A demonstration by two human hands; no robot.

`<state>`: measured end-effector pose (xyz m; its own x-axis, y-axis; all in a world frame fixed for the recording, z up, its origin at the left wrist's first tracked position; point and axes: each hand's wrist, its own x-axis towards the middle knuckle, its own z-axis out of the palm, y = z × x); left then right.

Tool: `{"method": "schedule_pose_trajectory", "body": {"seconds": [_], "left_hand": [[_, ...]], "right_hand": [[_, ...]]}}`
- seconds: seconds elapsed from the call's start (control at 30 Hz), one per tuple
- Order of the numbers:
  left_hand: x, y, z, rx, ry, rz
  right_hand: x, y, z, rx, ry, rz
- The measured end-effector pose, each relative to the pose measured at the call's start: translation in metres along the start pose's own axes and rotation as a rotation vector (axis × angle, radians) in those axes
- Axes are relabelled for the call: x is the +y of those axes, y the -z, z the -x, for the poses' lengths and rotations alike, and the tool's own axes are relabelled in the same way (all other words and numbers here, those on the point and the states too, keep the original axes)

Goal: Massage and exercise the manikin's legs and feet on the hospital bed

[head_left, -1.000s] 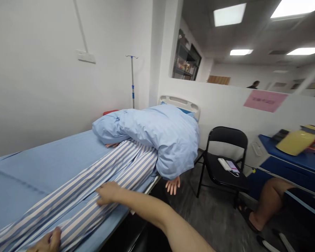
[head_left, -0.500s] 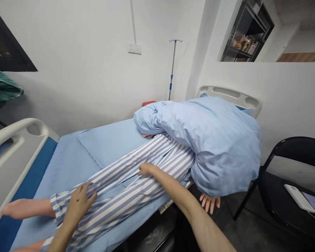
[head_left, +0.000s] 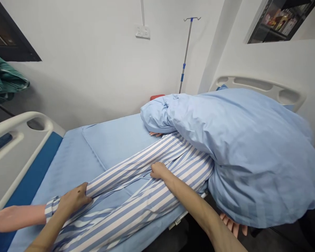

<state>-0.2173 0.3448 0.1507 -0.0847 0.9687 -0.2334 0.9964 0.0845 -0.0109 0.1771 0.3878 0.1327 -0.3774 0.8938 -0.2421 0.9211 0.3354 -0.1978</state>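
Firmly, one leg of the striped trousers [head_left: 126,206] is gripped by the closed left hand [head_left: 72,201], and fabric higher up is held under the curled right hand [head_left: 159,170]. A mannequin foot [head_left: 15,218] is enclosed at the cuff, on a hospital bed [head_left: 28,168]; the upper body is covered by a blue quilt [head_left: 246,157].

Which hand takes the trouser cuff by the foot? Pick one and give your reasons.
Left, I'd judge: the left hand lies on the striped trouser leg just above the cuff, while the right hand sits farther up, nearer the blue quilt.
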Motion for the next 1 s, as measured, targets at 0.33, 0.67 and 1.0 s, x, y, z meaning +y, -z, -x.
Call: {"method": "schedule_pose_trajectory", "body": {"seconds": [0.33,0.67,1.0], "left_hand": [[0.008,0.125,0.025,0.019,-0.093,-0.338],[0.055,0.163,0.082,0.174,0.034,-0.282],[0.159,0.084,0.045,0.278,0.207,0.256]], "right_hand": [[0.003,0.006,0.009,0.066,0.034,-0.103],[0.003,0.024,0.014,0.475,-0.086,-0.239],[0.009,0.027,0.012,0.644,-0.139,-0.376]]}}
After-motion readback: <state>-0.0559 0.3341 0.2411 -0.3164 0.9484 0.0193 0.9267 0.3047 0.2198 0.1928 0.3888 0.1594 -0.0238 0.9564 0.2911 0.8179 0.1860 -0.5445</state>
